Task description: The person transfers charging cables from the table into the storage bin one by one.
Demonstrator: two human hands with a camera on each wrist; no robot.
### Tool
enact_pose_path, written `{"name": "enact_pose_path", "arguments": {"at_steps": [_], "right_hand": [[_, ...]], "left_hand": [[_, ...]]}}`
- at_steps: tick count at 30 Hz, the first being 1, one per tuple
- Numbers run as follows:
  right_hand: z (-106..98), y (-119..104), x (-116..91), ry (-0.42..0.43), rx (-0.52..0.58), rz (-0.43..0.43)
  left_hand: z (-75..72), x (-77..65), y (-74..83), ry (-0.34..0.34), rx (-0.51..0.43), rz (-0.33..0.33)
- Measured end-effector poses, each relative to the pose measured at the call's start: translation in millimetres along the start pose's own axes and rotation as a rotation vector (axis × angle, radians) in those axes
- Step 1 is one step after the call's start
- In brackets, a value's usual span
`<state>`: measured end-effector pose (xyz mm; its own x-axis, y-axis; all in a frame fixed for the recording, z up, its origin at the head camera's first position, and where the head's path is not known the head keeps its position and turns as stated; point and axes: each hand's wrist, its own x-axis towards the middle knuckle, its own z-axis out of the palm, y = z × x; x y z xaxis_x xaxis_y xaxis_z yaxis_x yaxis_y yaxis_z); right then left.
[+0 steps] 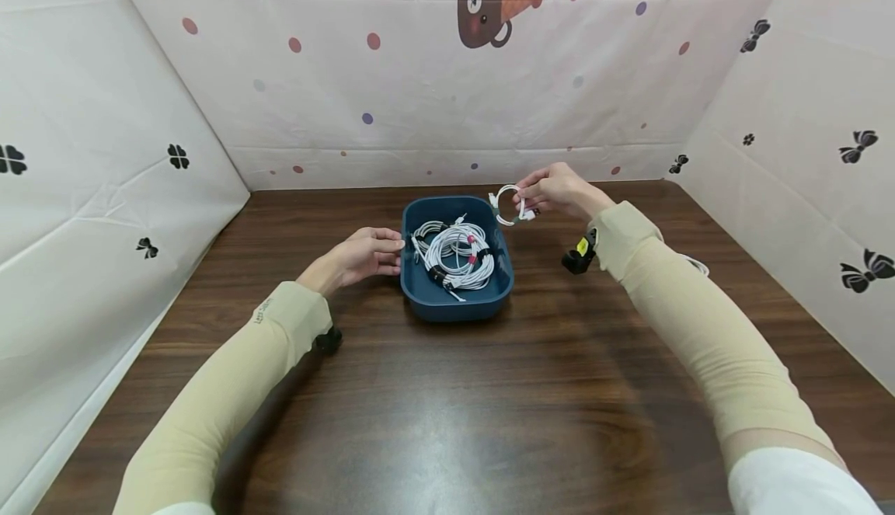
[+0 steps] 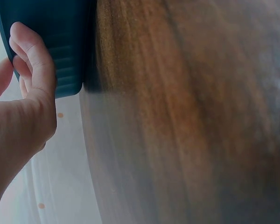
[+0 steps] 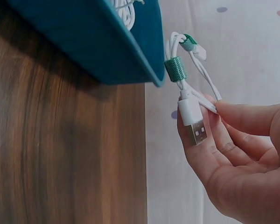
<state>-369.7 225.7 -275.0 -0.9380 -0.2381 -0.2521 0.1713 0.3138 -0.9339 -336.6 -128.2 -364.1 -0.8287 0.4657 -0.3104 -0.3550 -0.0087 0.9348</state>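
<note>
A dark blue plastic bin [image 1: 454, 311] stands on the table, with several coiled white cables [image 1: 457, 255] inside, some bound with black or pink straps. My left hand [image 1: 367, 255] is at the bin's left side, its fairly straight fingers touching the outer wall near the rim. Over by the far right corner of the bin, my right hand [image 1: 555, 191] pinches a small coiled white USB cable [image 3: 190, 109] between thumb and fingers. Green straps [image 3: 176, 69] bind this coil, and its metal plug points away from the bin. The coil hangs close beside the rim.
Brown wood-grain table [image 1: 419, 406] spreads around the bin. Part of another white cable [image 1: 695, 265] shows at the right, partly hidden behind my right sleeve. Printed white sheeting [image 1: 315, 88] rises at the back and both sides.
</note>
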Motion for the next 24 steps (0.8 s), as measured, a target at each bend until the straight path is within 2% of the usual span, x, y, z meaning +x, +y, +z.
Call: {"name": "enact_pose_path", "arguments": {"at_steps": [24], "right_hand": [[32,-14,8,-0.022,-0.038,-0.013]], "left_hand": [[-0.3,-3.6,1.2,-0.005,0.002,-0.011]]}}
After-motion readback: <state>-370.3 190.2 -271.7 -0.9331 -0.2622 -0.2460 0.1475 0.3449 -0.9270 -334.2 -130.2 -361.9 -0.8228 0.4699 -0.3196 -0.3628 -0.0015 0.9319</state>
